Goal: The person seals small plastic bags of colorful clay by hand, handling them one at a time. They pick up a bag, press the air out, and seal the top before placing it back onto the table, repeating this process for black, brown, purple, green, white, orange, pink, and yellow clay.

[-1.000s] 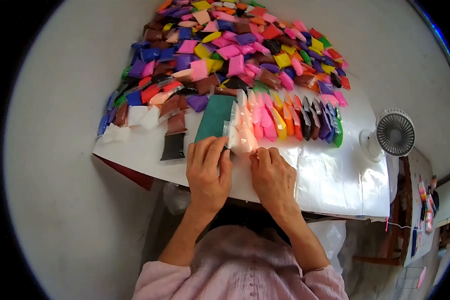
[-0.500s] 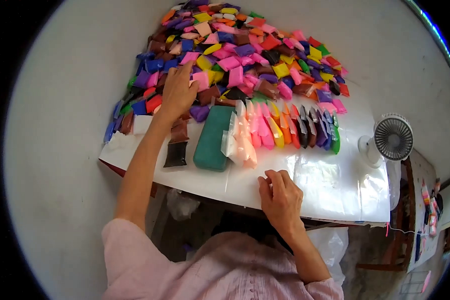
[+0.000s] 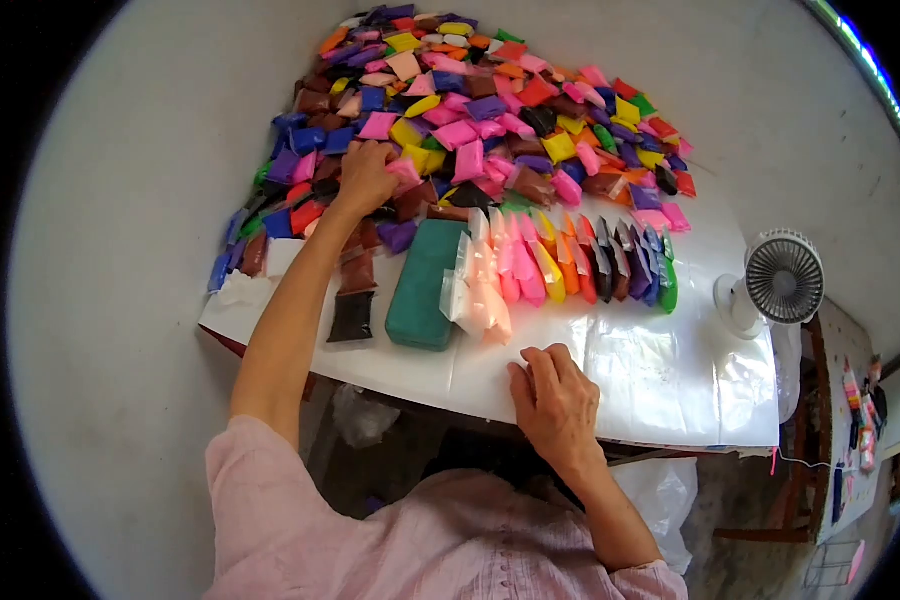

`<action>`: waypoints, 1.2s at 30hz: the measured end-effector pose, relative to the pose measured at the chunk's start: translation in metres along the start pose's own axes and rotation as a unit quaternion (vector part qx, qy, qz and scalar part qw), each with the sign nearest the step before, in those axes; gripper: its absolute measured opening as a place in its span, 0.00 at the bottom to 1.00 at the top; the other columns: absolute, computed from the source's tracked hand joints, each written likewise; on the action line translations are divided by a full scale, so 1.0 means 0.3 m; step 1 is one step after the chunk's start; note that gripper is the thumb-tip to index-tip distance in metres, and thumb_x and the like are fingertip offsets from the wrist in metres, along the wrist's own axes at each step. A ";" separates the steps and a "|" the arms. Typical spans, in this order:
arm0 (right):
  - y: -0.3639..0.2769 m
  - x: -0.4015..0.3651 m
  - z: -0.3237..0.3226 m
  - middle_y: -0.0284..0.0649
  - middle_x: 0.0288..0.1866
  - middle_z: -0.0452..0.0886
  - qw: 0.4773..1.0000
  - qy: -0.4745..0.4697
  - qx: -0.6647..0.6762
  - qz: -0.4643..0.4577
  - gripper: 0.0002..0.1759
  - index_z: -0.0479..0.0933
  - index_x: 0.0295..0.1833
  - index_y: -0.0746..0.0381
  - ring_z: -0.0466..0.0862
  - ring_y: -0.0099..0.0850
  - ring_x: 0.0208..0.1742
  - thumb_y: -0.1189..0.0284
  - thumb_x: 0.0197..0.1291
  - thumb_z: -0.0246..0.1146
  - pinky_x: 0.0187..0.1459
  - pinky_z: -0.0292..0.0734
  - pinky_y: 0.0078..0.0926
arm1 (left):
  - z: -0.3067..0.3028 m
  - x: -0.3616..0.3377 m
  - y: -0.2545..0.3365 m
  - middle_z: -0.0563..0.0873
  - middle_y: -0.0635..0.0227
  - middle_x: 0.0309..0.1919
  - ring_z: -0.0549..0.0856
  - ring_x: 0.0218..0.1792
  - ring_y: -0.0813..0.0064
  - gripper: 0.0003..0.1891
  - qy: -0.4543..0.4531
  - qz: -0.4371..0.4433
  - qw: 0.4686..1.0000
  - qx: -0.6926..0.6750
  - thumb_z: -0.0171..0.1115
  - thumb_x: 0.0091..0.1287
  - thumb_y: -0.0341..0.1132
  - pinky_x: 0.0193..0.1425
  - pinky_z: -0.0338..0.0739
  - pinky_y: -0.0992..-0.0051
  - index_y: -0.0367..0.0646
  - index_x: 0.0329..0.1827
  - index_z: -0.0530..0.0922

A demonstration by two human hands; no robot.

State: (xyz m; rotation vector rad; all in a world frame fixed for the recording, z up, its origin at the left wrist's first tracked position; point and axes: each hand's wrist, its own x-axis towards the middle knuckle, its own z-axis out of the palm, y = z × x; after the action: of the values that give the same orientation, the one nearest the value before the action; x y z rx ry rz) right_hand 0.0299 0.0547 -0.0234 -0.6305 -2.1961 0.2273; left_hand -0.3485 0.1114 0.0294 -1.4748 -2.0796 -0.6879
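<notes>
My left hand (image 3: 368, 180) reaches into a large heap of small coloured packets (image 3: 485, 106), its fingers bent down among them. A pink packet (image 3: 405, 174) lies against its thumb side; what the fingertips pinch is hidden. At the table's front edge rests my right hand (image 3: 558, 400), fingers loosely curled, nothing visible in them. Between the hands is a green block (image 3: 422, 290). Against its right side leans a row of upright packets, from pale peach (image 3: 488, 300) through pink, yellow, orange, red, black, brown and purple to green (image 3: 669, 285). Left of the block lie a black packet (image 3: 351, 317) and a brown packet (image 3: 357, 272).
A small white fan (image 3: 783, 277) stands at the table's right end. White sheeting (image 3: 650, 370) covers the tabletop. Crumpled white paper (image 3: 245, 289) lies at the left edge. A wall (image 3: 140, 250) closes off the left. Clear plastic bags (image 3: 660, 500) hang or lie below the table.
My left hand has drawn slightly down and its fingers have bent in among the packets. The pink packet by its thumb has shifted a little. My right hand stays nearly still.
</notes>
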 end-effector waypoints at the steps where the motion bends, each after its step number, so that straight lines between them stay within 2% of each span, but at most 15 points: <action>1: 0.000 0.000 -0.001 0.42 0.32 0.71 1.000 -0.002 0.003 0.001 0.09 0.72 0.39 0.62 0.79 0.40 0.30 0.73 0.57 0.65 0.26 0.75 0.36 | -0.035 -0.007 0.024 0.84 0.56 0.39 0.81 0.43 0.57 0.12 0.004 -0.026 0.998 -0.061 0.67 0.51 0.31 0.49 0.74 0.65 0.38 0.39 0.82; 3: 0.000 -0.002 -0.002 0.42 0.32 0.71 1.000 -0.006 0.007 0.005 0.09 0.72 0.39 0.62 0.79 0.40 0.30 0.73 0.57 0.66 0.26 0.75 0.37 | -0.111 -0.031 0.071 0.85 0.59 0.35 0.84 0.36 0.65 0.12 0.011 -0.076 0.980 -0.183 0.68 0.53 0.30 0.40 0.78 0.72 0.38 0.40 0.82; 6: 0.004 -0.004 0.000 0.41 0.32 0.73 0.999 0.005 0.036 0.013 0.09 0.74 0.40 0.62 0.80 0.38 0.28 0.75 0.56 0.66 0.25 0.75 0.34 | -0.169 -0.060 0.098 0.85 0.67 0.32 0.82 0.28 0.79 0.11 0.038 -0.098 0.908 -0.406 0.68 0.58 0.29 0.32 0.76 0.82 0.36 0.42 0.81; 9: -0.001 0.002 -0.029 0.41 0.31 0.76 0.988 0.039 0.141 0.042 0.08 0.75 0.41 0.64 0.79 0.33 0.23 0.77 0.56 0.66 0.23 0.73 0.29 | -0.299 -0.140 0.222 0.84 0.72 0.35 0.79 0.31 0.86 0.12 0.022 -0.111 0.877 -0.466 0.68 0.62 0.30 0.35 0.75 0.84 0.34 0.45 0.81; 12: -0.011 0.020 -0.085 0.40 0.29 0.77 0.973 0.082 0.206 0.064 0.07 0.77 0.43 0.65 0.76 0.27 0.20 0.78 0.58 0.65 0.22 0.70 0.23 | -0.416 -0.257 0.379 0.84 0.73 0.35 0.78 0.29 0.84 0.13 -0.010 -0.169 0.819 -0.548 0.68 0.62 0.31 0.34 0.73 0.84 0.37 0.49 0.80; 13: -0.004 0.015 -0.096 0.39 0.30 0.77 0.968 0.083 0.223 0.076 0.08 0.77 0.45 0.67 0.75 0.23 0.21 0.77 0.60 0.64 0.23 0.68 0.20 | -0.439 -0.296 0.425 0.84 0.74 0.35 0.77 0.31 0.85 0.15 -0.014 -0.155 0.824 -0.545 0.69 0.62 0.32 0.35 0.72 0.84 0.38 0.50 0.80; 15: -0.014 0.021 -0.119 0.38 0.32 0.79 0.940 0.076 0.310 0.117 0.10 0.77 0.47 0.67 0.74 0.21 0.23 0.76 0.61 0.64 0.23 0.67 0.18 | -0.433 -0.380 0.505 0.83 0.74 0.36 0.77 0.33 0.85 0.14 -0.017 -0.124 0.790 -0.600 0.69 0.62 0.32 0.39 0.72 0.84 0.37 0.49 0.80; 17: -0.030 0.024 -0.143 0.37 0.38 0.80 0.895 0.063 0.417 0.146 0.14 0.77 0.50 0.67 0.76 0.20 0.30 0.73 0.61 0.65 0.28 0.68 0.15 | -0.428 -0.458 0.610 0.83 0.73 0.37 0.77 0.35 0.85 0.14 -0.034 -0.137 0.719 -0.680 0.70 0.62 0.31 0.41 0.72 0.83 0.37 0.48 0.80; 18: -0.041 0.023 -0.155 0.36 0.38 0.79 0.883 0.067 0.438 0.156 0.13 0.77 0.49 0.67 0.76 0.19 0.31 0.73 0.62 0.65 0.28 0.68 0.15 | -0.413 -0.495 0.642 0.84 0.69 0.38 0.81 0.38 0.83 0.13 -0.048 -0.144 0.688 -0.710 0.69 0.62 0.27 0.44 0.77 0.81 0.34 0.47 0.78; 21: -0.020 -0.008 -0.160 0.32 0.35 0.76 0.852 0.087 0.485 0.177 0.11 0.77 0.45 0.67 0.74 0.17 0.32 0.71 0.63 0.66 0.30 0.67 0.13 | -0.372 -0.581 0.770 0.84 0.71 0.36 0.80 0.36 0.85 0.13 -0.051 -0.188 0.633 -0.749 0.71 0.61 0.28 0.41 0.76 0.83 0.35 0.46 0.79; 22: -0.009 -0.023 -0.162 0.31 0.34 0.75 0.842 0.095 0.499 0.181 0.10 0.77 0.43 0.67 0.73 0.16 0.31 0.71 0.63 0.66 0.30 0.66 0.13 | -0.357 -0.602 0.797 0.84 0.72 0.35 0.78 0.32 0.86 0.13 -0.054 -0.197 0.612 -0.764 0.71 0.60 0.28 0.38 0.74 0.84 0.36 0.45 0.79; 26: 0.002 -0.066 -0.218 0.26 0.28 0.71 0.824 0.118 0.508 0.221 0.08 0.76 0.34 0.66 0.68 0.12 0.27 0.73 0.61 0.67 0.28 0.62 0.12 | -0.326 -0.652 0.867 0.84 0.73 0.32 0.77 0.29 0.86 0.11 -0.062 -0.224 0.580 -0.781 0.72 0.60 0.30 0.36 0.72 0.84 0.37 0.42 0.80; 29: 0.025 -0.095 -0.230 0.26 0.28 0.70 0.839 0.135 0.487 0.203 0.08 0.76 0.33 0.66 0.67 0.12 0.27 0.74 0.61 0.67 0.27 0.61 0.12 | -0.335 -0.661 0.885 0.83 0.73 0.32 0.77 0.30 0.86 0.11 -0.096 -0.220 0.580 -0.779 0.71 0.61 0.30 0.36 0.73 0.84 0.37 0.41 0.80; 32: 0.032 -0.103 -0.246 0.25 0.28 0.70 0.832 0.142 0.502 0.188 0.08 0.75 0.32 0.66 0.67 0.12 0.27 0.75 0.61 0.67 0.28 0.61 0.12 | -0.355 -0.644 0.894 0.83 0.74 0.33 0.77 0.31 0.87 0.09 -0.134 -0.209 0.580 -0.776 0.70 0.62 0.30 0.37 0.73 0.84 0.37 0.41 0.80; 36: 0.034 -0.116 -0.241 0.26 0.28 0.70 0.807 0.135 0.538 0.203 0.08 0.76 0.32 0.65 0.67 0.13 0.28 0.76 0.61 0.66 0.29 0.62 0.12 | -0.370 -0.645 0.929 0.81 0.76 0.33 0.76 0.33 0.88 0.05 -0.111 -0.204 0.574 -0.785 0.68 0.63 0.26 0.39 0.72 0.85 0.37 0.37 0.79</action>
State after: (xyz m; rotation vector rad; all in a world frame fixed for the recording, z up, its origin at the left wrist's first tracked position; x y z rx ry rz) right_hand 0.1073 0.0422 -0.0034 -0.4017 -1.2920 1.3921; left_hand -0.0154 -0.0166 0.0192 -1.6675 -1.6659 -3.2396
